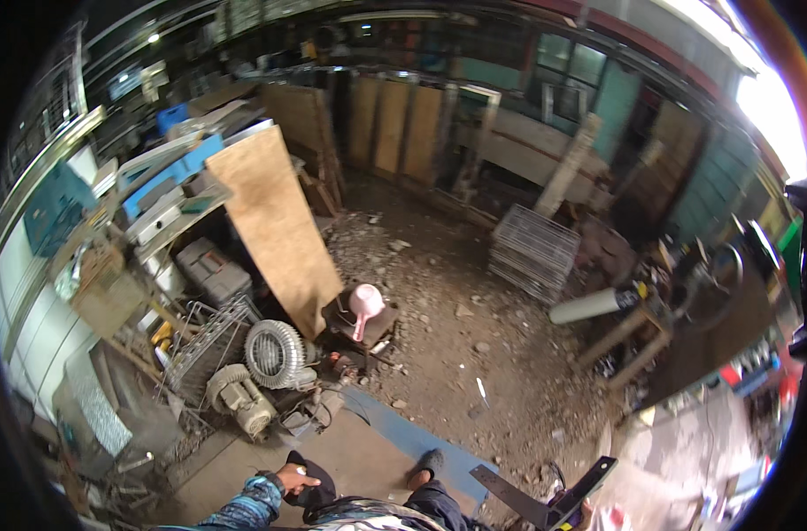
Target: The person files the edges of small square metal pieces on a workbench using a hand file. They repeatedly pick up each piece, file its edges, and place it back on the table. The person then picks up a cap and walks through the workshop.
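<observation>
My left hand (293,479), in a blue patterned sleeve with a dark band at the wrist, is low in the head view. Its fingers are curled, with one finger pointing right, next to a dark rounded thing (322,485); whether it grips that is unclear. A small pale spot shows at the fingers. At the lower right, a black metal bracket (545,509) of two flat arms joined in a V, with holes in them, rises in front of me. Only a bit of my right hand (586,513) shows behind it, apparently closed on the bracket.
Left of me lie an electric motor (242,403), a round ribbed blower (275,354) and a wire rack (210,350). A plywood board (275,221) leans there. A pink dipper (365,305) sits on a small stand. Stacked wire crates (534,252) and a pale cylinder (589,305) are farther right.
</observation>
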Motion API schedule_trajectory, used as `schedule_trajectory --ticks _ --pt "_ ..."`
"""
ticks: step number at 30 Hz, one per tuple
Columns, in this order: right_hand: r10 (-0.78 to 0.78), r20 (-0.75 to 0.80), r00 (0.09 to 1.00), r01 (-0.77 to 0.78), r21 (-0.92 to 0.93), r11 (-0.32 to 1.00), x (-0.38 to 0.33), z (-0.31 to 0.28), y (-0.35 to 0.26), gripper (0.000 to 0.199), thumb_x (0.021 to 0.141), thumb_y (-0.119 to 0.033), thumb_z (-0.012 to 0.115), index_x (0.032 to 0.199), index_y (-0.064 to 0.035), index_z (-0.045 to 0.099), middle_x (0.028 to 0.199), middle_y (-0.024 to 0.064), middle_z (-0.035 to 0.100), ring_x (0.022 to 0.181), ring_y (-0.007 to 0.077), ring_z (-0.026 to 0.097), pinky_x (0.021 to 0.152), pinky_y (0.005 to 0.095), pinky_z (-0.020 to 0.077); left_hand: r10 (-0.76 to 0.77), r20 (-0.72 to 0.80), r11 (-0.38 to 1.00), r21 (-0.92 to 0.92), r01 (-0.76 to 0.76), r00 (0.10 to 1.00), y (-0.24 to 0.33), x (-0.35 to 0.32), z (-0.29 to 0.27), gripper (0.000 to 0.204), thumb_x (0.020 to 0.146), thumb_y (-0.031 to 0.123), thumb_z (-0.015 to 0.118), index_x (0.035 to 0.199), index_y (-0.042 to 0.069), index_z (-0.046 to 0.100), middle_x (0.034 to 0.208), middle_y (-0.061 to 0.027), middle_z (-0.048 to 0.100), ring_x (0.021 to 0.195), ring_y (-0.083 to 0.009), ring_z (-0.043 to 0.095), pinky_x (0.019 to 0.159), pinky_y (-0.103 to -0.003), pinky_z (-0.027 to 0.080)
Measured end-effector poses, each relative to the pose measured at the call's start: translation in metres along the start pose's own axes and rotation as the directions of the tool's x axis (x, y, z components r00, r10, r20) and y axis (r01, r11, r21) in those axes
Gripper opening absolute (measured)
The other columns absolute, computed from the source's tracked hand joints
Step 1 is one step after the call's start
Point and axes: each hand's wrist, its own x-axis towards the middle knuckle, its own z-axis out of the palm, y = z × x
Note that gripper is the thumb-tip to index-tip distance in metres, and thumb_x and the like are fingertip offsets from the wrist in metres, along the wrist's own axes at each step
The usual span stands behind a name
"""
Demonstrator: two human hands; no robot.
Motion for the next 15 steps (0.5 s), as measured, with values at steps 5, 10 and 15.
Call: schedule_trajectory --ticks 5,10,15 --pt "0.127 0.14 0.982 -0.123 -0.034 0.992 0.129 0.121 -0.038 0.055 0.096 -0.041 0.065 0.121 0.008 0.065 0.096 0.0173 0.074 0.072 0.0238 0.066 0.072 0.0381 0.0575 0.292 0.104 0.952 -0.121 -0.279 0.951 0.117 -0.002 0.025 0.036 0.087 0.009 0.086 0.078 0.01 0.051 0.065 0.0007 0.049 0.051 -0.0119 0.048 0.05 -0.033 0.039" --pt "0.29 0.174 0.941 -0.263 -0.166 0.951 0.236 0.205 -0.073 0.044 0.096 -0.034 0.067 0.117 0.0046 0.068 0.093 0.0151 0.075 0.064 0.0229 0.065 0.061 0.0348 0.056 0.521 0.045 0.844 -0.178 -0.506 0.853 0.24 0.006 0.082 0.041 0.09 0.034 0.085 0.076 0.012 0.053 0.062 0.0022 0.049 0.055 -0.0091 0.048 0.052 -0.03 0.04" --pt "0.272 0.349 0.897 -0.234 -0.147 0.961 0.361 0.309 -0.03 0.052 0.089 -0.036 0.071 0.128 -0.0019 0.067 0.111 0.0169 0.074 0.093 0.0315 0.074 0.077 0.0441 0.0633 0.579 0.053 0.652 -0.63 -0.422 0.814 0.363 0.024 0.101 0.024 0.101 0.025 0.075 0.091 0.009 0.059 0.071 0.0027 0.05 0.061 -0.0095 0.046 0.059 -0.029 0.038"
